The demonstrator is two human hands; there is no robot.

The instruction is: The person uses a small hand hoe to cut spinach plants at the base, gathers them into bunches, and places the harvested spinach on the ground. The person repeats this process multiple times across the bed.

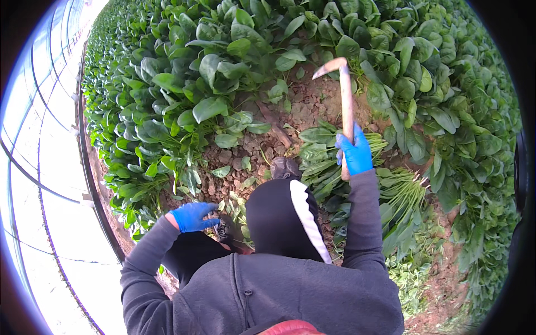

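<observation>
My right hand (356,153), in a blue glove, grips the wooden handle of a small sickle (346,100). Its short, angled blade points left, over bare soil at the edge of the standing leafy greens, which look like spinach (234,75). Just beneath this hand lies a bunch of cut greens (320,153). A second cut bunch (404,192) rests to its right, pale stem ends facing right. My left hand (194,217), also gloved in blue, hovers by my left shoe and knee with fingers spread and nothing in it.
Dense greens (452,100) grow ahead and to the right. Clumpy soil (222,163) and a brown stick-like piece (274,123) lie before my shoe (285,167). Loose leaves (410,276) litter the ground at lower right. A dark rail (94,188) edges a bright film wall at left.
</observation>
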